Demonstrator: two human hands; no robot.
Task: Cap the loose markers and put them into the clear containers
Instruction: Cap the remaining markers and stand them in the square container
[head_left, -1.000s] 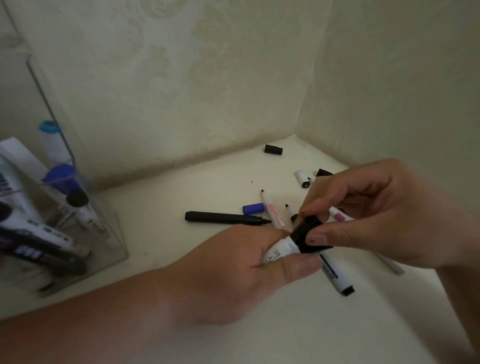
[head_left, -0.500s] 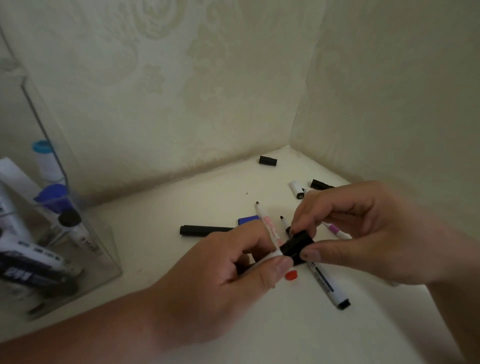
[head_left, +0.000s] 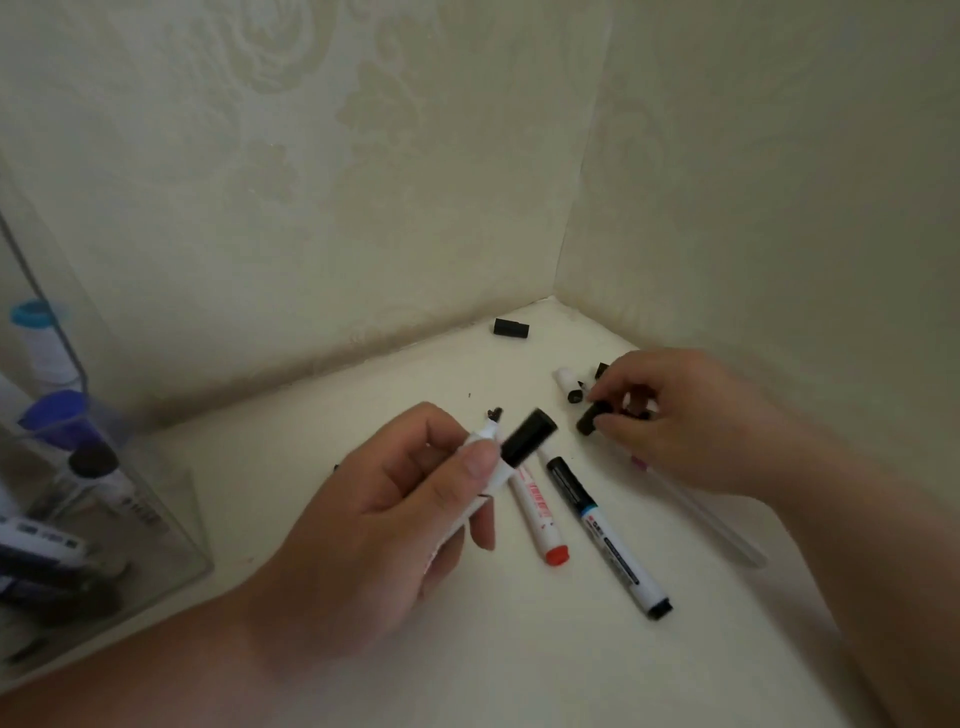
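One marker (head_left: 497, 472) done, its cap (head_left: 529, 436) pushed home, and the right hand gone from it since half a second back. Gripped now by left hand (head_left: 395, 509) alone, fingers curled round the white barrel, raised above the table (head_left: 571, 675). Looks ready for the clear container (head_left: 171, 499), well apart to the left. Right hand (head_left: 675, 421) off near the wall corner, pinching a loose black cap (head_left: 589, 418). Between the hands, flat on the table: red-ended marker (head_left: 537, 512) and blue-banded marker (head_left: 605, 530), side by side.
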